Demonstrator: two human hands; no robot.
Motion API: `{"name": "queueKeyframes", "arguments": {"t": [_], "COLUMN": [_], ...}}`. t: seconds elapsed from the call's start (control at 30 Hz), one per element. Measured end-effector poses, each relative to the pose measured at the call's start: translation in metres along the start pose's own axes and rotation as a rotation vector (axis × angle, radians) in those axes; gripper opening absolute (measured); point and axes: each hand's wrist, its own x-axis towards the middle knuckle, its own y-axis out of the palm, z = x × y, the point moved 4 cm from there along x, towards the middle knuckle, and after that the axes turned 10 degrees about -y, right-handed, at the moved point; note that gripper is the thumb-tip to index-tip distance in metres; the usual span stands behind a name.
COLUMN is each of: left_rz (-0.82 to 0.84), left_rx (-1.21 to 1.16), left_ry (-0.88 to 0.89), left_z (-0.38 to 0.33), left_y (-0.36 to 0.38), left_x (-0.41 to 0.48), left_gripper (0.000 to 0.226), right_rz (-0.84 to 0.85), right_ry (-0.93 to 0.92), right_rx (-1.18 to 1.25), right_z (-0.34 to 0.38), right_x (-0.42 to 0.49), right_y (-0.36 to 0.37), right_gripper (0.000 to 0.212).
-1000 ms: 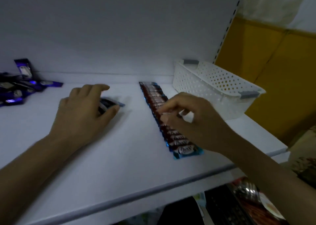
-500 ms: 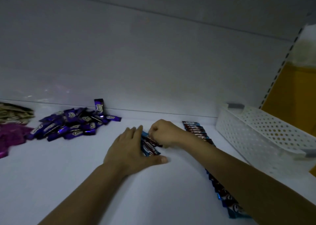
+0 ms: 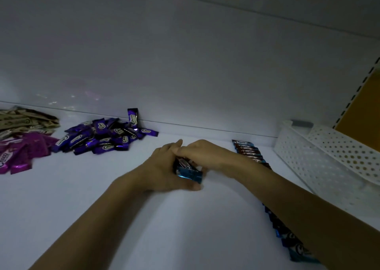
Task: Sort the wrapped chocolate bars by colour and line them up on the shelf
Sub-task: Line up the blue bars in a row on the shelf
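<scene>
Both hands meet in the middle of the white shelf (image 3: pixel 102 208) and they are closed together on one small bunch of blue bars (image 3: pixel 188 171). The left hand (image 3: pixel 162 167) holds the bunch from the left side, with its thumb under the blue wrapper ends and its fingers curled behind. The right hand (image 3: pixel 207 153) comes from the right and its curled fingers lie on the top of the same bunch; its fingertips touch those of the left hand. The bunch is low, at the shelf or just above it; I cannot tell which.

To the right of the hands a row of blue bars (image 3: pixel 249 153) runs from the back of the shelf toward the front, each bar overlapping the next one. The right forearm hides the middle part of this row. Just beside the row, further right, stands a white perforated basket (image 3: pixel 329 167).

On the left, well apart from the hands, lie three loose piles: a violet pile (image 3: pixel 98 140), a magenta pile (image 3: pixel 20 154) and a beige pile (image 3: pixel 22 121). One violet bar (image 3: pixel 132 118) stands upright against the back wall (image 3: pixel 185 74).
</scene>
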Motion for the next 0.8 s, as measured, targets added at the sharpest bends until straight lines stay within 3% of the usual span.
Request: {"name": "queueKeyframes", "arguments": {"t": [0.1,0.23,0.4,0.53,0.67,0.8], "left_rz": [-0.010,-0.379,-0.618,-0.610,-0.605,-0.584], "left_rx": [-0.495,-0.812,-0.846,-0.787,-0.715,-0.707], "left_ry": [-0.073,-0.173,-0.138,-0.096,-0.071,-0.049], "left_z": [0.011,0.022,0.023,0.019,0.014,0.010], "left_y": [-0.022,-0.031,-0.028,-0.024,-0.023,-0.021], "left_x": [0.003,0.011,0.012,0.012,0.011,0.011], "left_gripper": [0.054,0.034,0.019,0.019,0.015,0.015], "right_rz": [0.000,0.038,0.005,0.026,-0.044,-0.034], "right_ry": [-0.033,-0.131,-0.246,-0.267,-0.381,-0.376], "right_rx": [0.009,-0.117,-0.208,-0.263,-0.470,-0.439], "right_z": [-0.001,0.001,0.006,0.006,0.010,0.009], "right_x": [-0.002,-0.008,-0.006,-0.005,-0.010,-0.012], "right_y": [0.002,0.008,0.017,0.020,0.026,0.025], "right_gripper": [0.047,0.062,0.039,0.023,0.024,0.022]}}
